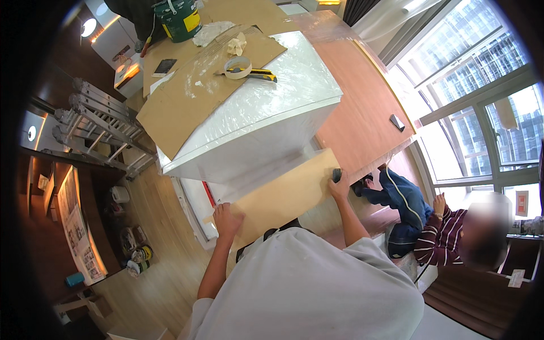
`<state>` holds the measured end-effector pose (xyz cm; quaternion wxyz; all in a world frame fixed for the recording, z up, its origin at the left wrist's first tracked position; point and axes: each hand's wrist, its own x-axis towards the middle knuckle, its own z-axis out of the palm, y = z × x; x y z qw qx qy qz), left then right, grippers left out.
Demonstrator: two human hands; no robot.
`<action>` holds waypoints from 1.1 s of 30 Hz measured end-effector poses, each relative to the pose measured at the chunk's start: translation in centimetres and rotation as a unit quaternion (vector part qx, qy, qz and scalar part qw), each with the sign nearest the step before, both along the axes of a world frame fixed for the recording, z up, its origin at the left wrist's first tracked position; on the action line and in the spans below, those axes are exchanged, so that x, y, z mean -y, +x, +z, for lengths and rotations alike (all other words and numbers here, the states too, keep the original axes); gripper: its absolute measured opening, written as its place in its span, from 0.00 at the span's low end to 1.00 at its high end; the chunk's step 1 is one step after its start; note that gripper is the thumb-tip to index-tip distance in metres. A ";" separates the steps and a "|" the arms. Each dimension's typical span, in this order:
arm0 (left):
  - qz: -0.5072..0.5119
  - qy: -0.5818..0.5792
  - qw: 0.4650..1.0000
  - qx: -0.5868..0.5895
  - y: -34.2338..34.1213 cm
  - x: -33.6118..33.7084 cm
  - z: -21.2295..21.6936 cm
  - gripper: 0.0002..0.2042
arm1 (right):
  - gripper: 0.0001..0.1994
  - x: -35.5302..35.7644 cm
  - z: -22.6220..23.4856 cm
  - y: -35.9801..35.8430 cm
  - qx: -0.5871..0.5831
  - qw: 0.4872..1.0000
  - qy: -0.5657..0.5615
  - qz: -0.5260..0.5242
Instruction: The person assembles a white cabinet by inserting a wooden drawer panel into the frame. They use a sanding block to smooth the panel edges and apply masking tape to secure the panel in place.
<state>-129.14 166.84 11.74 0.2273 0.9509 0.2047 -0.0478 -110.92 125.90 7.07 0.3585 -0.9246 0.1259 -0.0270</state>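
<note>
A sheet of tan paper (283, 192) stretches in front of my body, between my two hands. My left hand (228, 222) is closed on its left end, thumb lying over the paper. At the right end, my right hand (340, 186) is closed round a small dark object (336, 174), too small to name, against the paper's edge. Just beyond the paper stands a white box-shaped cabinet (255, 136) with a plastic-filmed top. On that top lie a cardboard sheet (198, 105), a roll of tape (237, 68) and a yellow-and-black utility knife (263, 75).
A green bucket (180, 21) stands at the far end. A person in a striped top (445, 238) crouches at the right, below a pinkish board surface (362, 96). A folded ladder (102, 127) and a dark shelf unit (45, 226) are at the left.
</note>
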 end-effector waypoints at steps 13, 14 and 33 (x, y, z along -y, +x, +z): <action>0.017 0.000 0.999 0.030 -4.0 3.7 0.2 0.31 | 0.27 2.1 -2.7 -3.7 0.127 0.988 -0.087 0.014; 0.020 0.000 0.999 0.034 -4.1 3.7 0.2 0.31 | 0.27 2.1 -2.9 -3.8 0.136 0.987 -0.084 0.009; 0.017 0.013 0.999 0.031 -0.3 0.0 -0.7 0.31 | 0.23 -0.4 -2.3 1.0 0.060 0.993 -0.091 0.039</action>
